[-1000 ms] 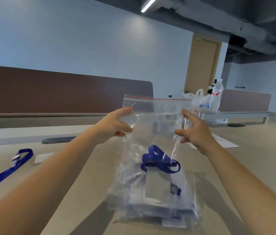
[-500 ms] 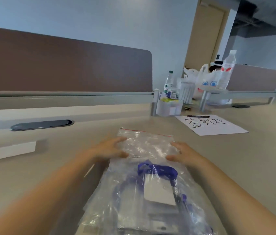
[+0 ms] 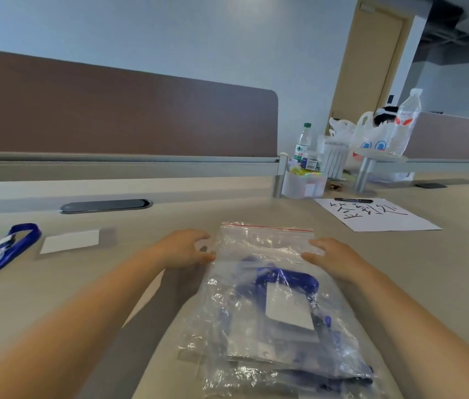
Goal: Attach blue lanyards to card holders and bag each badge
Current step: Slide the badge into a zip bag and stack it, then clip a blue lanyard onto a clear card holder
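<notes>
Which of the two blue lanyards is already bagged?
The blue lanyard in the zip bag between the hands, looped above a white card. The other blue lanyard lies loose on the table, far left.

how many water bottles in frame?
2. A green-capped water bottle stands behind the white desk organizer at the divider's end. A clear water bottle stands on the raised shelf far right. Clutter there may hide others.
</notes>
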Demonstrator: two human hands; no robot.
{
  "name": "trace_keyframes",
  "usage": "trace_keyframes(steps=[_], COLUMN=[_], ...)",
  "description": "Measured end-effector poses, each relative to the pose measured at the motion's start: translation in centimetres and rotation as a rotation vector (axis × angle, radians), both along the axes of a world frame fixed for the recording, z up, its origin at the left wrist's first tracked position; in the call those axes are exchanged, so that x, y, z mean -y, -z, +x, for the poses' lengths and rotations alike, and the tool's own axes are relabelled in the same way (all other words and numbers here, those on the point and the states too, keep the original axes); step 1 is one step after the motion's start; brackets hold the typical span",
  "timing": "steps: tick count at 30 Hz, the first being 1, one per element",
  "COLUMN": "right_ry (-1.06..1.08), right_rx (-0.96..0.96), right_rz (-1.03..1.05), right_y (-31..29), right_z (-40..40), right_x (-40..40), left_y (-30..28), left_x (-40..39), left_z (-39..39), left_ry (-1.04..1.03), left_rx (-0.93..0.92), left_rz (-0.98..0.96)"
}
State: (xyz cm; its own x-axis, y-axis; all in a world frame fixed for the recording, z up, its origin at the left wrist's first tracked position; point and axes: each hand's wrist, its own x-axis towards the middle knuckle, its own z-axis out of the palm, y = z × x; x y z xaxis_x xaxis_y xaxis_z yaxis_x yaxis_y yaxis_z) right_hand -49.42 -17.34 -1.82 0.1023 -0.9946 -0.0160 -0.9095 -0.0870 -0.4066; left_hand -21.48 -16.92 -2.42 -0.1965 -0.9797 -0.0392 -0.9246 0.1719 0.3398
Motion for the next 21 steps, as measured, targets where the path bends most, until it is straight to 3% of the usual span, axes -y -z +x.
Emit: trace_keyframes(steps=[10, 17, 21], right_ry=[-0.375, -0.6, -0.663], right_rx=[-0.171, -0.183, -0.129], right_rz=[-0.093, -0.074, -0.081], right_y=[-3.3, -0.5, 1.4], right_z=[14.5, 26.2, 30.6], right_x=[-4.6, -7.2, -7.5], left_y=[0.7, 2.8, 3.8], left_x=[-12.0, -17.2, -17.3], left_z=[11.7, 19.6, 21.6], left_ry=[-0.373, -0.665, -0.665], left_rx=[0.199, 0.261, 0.246], left_rz=[-0.08, -0.031, -0.004])
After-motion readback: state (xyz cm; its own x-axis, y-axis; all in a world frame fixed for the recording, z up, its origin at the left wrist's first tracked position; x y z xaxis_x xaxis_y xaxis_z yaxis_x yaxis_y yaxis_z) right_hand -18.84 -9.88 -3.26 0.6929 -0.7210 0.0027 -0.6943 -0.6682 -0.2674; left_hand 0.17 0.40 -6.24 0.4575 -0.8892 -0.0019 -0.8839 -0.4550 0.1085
